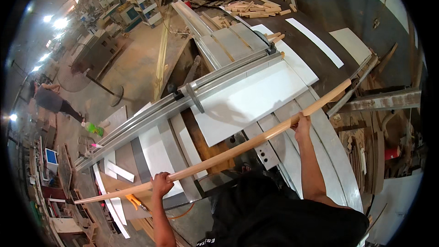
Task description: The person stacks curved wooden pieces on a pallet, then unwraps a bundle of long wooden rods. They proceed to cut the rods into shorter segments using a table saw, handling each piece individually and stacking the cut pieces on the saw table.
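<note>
A long, pale wooden strip point(238, 148) runs slantwise across the view, from the lower left up to the right. My left hand point(162, 184) wraps round it toward its left part, and my right hand point(300, 126) grips it nearer the right end. Beneath and beyond the strip is a sliding table saw point(292, 144) with grey metal surfaces. A white board point(249, 98) lies on it, against a long metal fence point(224, 74). The strip passes over the near corner side of the saw table, close to my body.
An orange-handled tool point(133, 200) and a green bottle point(94, 129) are at the left. Small wood offcuts point(254, 9) are heaped on a dark table point(315, 57) at the far side, with a white strip point(315, 42) there. Another person point(49, 98) stands far left, near a fan point(74, 77).
</note>
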Motion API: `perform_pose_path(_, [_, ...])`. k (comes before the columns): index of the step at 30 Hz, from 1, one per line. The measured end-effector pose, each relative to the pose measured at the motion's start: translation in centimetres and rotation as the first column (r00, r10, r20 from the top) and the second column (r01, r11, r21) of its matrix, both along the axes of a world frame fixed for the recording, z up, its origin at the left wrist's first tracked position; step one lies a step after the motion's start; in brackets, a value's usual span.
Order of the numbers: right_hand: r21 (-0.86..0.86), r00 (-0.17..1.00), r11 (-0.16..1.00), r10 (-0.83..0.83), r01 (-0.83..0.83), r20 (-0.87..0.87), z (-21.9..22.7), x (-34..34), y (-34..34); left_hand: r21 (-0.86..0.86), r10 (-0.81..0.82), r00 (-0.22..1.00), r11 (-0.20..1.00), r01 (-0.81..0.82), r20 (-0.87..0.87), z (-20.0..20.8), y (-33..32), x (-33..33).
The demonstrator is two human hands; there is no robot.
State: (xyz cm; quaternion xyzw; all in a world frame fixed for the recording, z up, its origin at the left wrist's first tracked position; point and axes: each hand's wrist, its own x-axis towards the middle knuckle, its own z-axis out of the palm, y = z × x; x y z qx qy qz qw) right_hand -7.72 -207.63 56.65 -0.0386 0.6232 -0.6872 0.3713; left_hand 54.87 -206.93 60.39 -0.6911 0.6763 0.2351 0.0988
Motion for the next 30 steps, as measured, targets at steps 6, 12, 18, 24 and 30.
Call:
perform_pose_path(6, [0.170,0.978,0.981,0.120,-0.091,-0.171,-3.2,4.0,-7.3,-0.176,-0.022,0.785,0.978,-0.111,-0.618,-0.5,-7.6,-9.9])
perform_pose_path(12, [0.371,0.898,0.871,0.405,-0.321,-0.173,-1.6,9.8,-13.3,-0.276,-0.015,0.698,0.924,-0.263,-0.716,-0.6,-17.4,-24.3])
perform_pose_path(18, [0.572,0.794,0.738,0.563,-0.358,-0.228,-1.4,11.1,-16.4,-0.195,0.114,0.445,0.782,-0.592,-0.888,-1.1,-22.4,-26.4])
perform_pose_path(24, [0.583,0.753,0.751,0.569,-0.310,-0.331,-4.6,12.0,-17.4,-0.276,-0.271,0.123,0.648,-0.710,-0.955,12.3,-27.0,-29.4])
perform_pose_path(30, [0.516,0.779,0.745,0.590,-0.422,-0.215,-0.8,12.5,-17.3,-0.653,-0.452,0.849,0.735,0.183,-0.272,0.4,-19.4,-27.7])
